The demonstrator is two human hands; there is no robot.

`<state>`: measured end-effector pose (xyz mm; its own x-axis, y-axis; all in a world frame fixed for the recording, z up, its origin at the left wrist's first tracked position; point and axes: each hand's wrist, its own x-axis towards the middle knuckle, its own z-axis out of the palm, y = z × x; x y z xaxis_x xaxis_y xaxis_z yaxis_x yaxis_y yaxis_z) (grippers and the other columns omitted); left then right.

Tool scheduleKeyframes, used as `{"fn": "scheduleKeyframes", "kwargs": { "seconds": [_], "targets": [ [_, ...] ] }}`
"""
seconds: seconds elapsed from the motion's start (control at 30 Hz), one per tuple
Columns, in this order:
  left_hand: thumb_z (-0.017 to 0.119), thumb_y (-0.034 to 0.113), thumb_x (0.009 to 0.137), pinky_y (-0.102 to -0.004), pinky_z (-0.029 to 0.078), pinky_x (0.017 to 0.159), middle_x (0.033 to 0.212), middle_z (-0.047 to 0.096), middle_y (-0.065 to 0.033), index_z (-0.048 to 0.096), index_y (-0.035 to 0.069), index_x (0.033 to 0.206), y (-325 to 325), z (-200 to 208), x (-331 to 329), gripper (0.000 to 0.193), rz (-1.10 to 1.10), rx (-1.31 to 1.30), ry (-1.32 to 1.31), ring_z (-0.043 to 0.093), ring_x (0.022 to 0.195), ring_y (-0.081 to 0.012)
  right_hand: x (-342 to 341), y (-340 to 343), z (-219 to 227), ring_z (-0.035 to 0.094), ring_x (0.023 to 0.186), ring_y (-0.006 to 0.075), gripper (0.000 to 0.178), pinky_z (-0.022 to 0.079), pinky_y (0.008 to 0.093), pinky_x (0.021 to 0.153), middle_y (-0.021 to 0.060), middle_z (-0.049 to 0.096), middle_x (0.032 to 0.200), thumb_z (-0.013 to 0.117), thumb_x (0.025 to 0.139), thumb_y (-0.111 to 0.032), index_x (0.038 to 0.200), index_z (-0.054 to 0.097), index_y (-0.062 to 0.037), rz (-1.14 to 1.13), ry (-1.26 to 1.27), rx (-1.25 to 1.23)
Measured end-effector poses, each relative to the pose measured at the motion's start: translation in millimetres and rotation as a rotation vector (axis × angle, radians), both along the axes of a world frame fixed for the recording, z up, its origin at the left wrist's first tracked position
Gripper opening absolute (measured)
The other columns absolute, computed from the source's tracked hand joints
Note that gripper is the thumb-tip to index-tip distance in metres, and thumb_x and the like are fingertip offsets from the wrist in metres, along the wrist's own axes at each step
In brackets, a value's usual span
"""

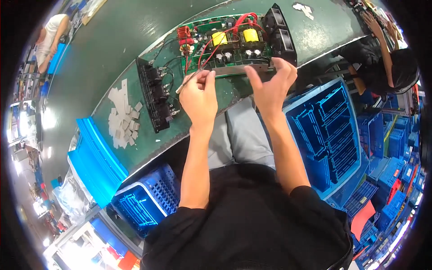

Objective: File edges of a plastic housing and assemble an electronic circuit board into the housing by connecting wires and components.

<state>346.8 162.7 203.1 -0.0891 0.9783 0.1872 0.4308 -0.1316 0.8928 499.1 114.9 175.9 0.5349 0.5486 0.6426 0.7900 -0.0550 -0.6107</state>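
A green circuit board (202,54) lies on the table in front of me, with two yellow-wrapped transformers, red wires and a metal strip (238,69) along its near edge. Two black fans (279,33) stand at its right end. My left hand (200,94) is closed at the board's near left edge, pinching a thin, pale, rod-like piece (183,84) that slants down to the left. My right hand (273,87) is at the near right corner by the fans, thumb and fingers apart, with nothing visible in it. Left of the board, a black end panel (155,94) with sockets hangs on black wires.
Small grey-white pads (123,121) are piled on the table's left. Bright blue metal housings (96,157) stand at the left edge. Blue crates (146,198) with dark blue parts flank my legs, a larger bin (324,135) at right. Other people work at far left and upper right.
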Motion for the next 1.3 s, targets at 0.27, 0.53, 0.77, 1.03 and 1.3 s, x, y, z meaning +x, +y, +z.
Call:
{"fn": "scheduleKeyframes", "kwargs": {
  "seconds": [0.27, 0.53, 0.77, 1.03, 1.3],
  "targets": [
    [0.077, 0.02, 0.084, -0.0267, 0.048, 0.058, 0.075, 0.066, -0.0052, 0.073, -0.001, 0.086, 0.8, -0.6, -1.4, 0.021, -0.029, 0.003, 0.064, 0.06, 0.059, -0.0129, 2.0, -7.3, -6.2, 0.046, 0.106, 0.0301, 0.062, 0.043, 0.0375, 0.09, 0.0164, 0.049, 0.112, 0.086, 0.075, -0.022, 0.118, 0.049, 0.0027, 0.028, 0.017, 0.014],
    [0.077, 0.019, 0.082, -0.0289, 0.048, 0.057, 0.074, 0.065, -0.0064, 0.072, 0.0, 0.084, 3.3, -3.7, -3.0, 0.02, -0.018, -0.002, 0.032, 0.06, 0.057, -0.0149, 11.3, -6.6, -7.9, 0.056, 0.089, 0.0243, 0.049, 0.048, 0.0347, 0.079, 0.0116, 0.055, 0.101, 0.084, 0.077, -0.016, 0.114, 0.054, -0.0014, 0.053, 0.054, 0.083],
    [0.077, 0.02, 0.082, -0.0294, 0.048, 0.057, 0.074, 0.066, -0.0062, 0.072, 0.001, 0.083, 3.6, -2.8, 1.7, 0.02, -0.014, -0.006, 0.023, 0.061, 0.057, -0.0152, 16.7, -8.9, -7.0, 0.055, 0.094, 0.0293, 0.048, 0.047, 0.0381, 0.082, 0.0135, 0.056, 0.101, 0.081, 0.08, -0.015, 0.116, 0.052, -0.0006, 0.09, 0.081, 0.035],
    [0.078, 0.022, 0.08, -0.0318, 0.049, 0.059, 0.074, 0.064, -0.0058, 0.067, 0.003, 0.077, 2.2, -3.0, 1.8, 0.023, -0.074, 0.01, 0.136, 0.061, 0.058, -0.018, -11.4, -0.3, 10.8, 0.04, 0.116, 0.0348, 0.087, 0.032, 0.0468, 0.1, 0.0191, 0.043, 0.123, 0.088, 0.068, -0.043, 0.131, 0.044, -0.0018, -0.086, -0.117, -0.118],
    [0.077, 0.019, 0.081, -0.0313, 0.049, 0.058, 0.074, 0.064, -0.008, 0.066, 0.0, 0.077, 4.8, 6.2, -5.2, 0.022, -0.082, -0.004, 0.082, 0.06, 0.057, -0.0187, 10.5, -6.7, 22.6, 0.057, 0.087, 0.025, 0.066, 0.049, 0.0357, 0.075, 0.0121, 0.053, 0.103, 0.086, 0.075, -0.022, 0.128, 0.049, -0.004, 0.001, -0.112, -0.043]
  ]
}}
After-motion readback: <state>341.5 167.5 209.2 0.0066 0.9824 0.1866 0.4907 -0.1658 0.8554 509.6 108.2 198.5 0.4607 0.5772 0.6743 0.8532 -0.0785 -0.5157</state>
